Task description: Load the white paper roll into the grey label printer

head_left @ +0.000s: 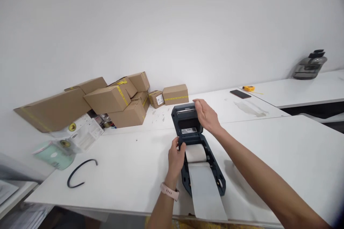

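A dark label printer [184,177] stands on the white table, its lid [176,121] raised. Inside lies a white paper roll [195,153], and a long strip of paper [206,191] runs from it over the printer's front to the table edge. My right hand [208,116] is wrapped around the lid's upper right edge. With thumb and fingers, my left hand [176,157] grips the left side of the printer near the hinge. A pink watch band [169,191] circles my left wrist.
Several cardboard boxes [126,112] are piled at the back left, with a smaller box [176,94] beside them. A curved black band [70,179] and a mint-green pouch [55,155] lie left. At the back right are a phone [240,94], a yellow tape measure [248,88] and a bottle [309,66].
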The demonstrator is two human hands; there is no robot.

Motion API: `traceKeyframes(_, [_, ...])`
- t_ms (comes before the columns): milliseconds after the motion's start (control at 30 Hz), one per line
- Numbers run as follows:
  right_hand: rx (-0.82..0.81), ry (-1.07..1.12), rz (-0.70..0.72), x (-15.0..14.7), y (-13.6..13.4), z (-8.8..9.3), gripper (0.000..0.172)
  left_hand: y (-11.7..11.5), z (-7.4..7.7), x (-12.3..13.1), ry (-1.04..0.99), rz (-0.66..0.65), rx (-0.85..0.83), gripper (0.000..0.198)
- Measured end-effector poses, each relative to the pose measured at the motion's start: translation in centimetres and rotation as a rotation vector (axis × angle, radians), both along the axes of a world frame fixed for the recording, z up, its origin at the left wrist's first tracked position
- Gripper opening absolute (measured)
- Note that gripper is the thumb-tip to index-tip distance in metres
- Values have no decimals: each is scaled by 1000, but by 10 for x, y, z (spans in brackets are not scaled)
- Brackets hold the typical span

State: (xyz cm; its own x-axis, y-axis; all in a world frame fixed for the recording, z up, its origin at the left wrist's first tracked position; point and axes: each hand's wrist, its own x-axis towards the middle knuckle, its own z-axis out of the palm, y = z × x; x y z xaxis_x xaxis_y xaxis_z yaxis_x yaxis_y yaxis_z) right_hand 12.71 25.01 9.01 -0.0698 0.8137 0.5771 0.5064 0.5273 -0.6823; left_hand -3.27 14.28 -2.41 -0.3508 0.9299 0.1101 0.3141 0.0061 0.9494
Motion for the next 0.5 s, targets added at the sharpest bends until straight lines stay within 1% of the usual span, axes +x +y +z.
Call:
traceKeyframes(67, [-45,-9,10,-2,21,7,59,0,-7,4,27,16,-2,47])
traceKeyframes(133, [-52,-1,15,0,29,7,60,0,-10,6,55,34,-1,47])
traceKeyframes(167, [-31,11,1,2,28,5,61,0,-10,7,67,42,-1,46])
traceKeyframes(233, [88,58,-50,8,14,-8,59,0,-11,8,87,46,4,46])
traceKeyframes(267, [159,70,-63,12,4,-17,54,1,-12,8,98,45,9,46])
traceKeyframes(300, [212,57,-38,15,-7,-28,47,1,-13,8,106,44,16,46])
traceKeyframes(333, [196,-16,56,18,-17,-39,41,1,-14,8,108,44,23,46])
traceKeyframes(367, [142,-112,178,21,-26,-51,37,2,-14,8,106,45,29,46])
traceKeyframes(433, [-7,-284,398,24,-35,-73,31,2,-15,9,94,55,31,49])
traceKeyframes(467, [-62,-323,451,23,-35,-82,31,2,-16,9,92,58,28,51])
traceKeyframes(500, [-94,-335,465,22,-33,-89,35,3,-16,8,98,57,28,54])
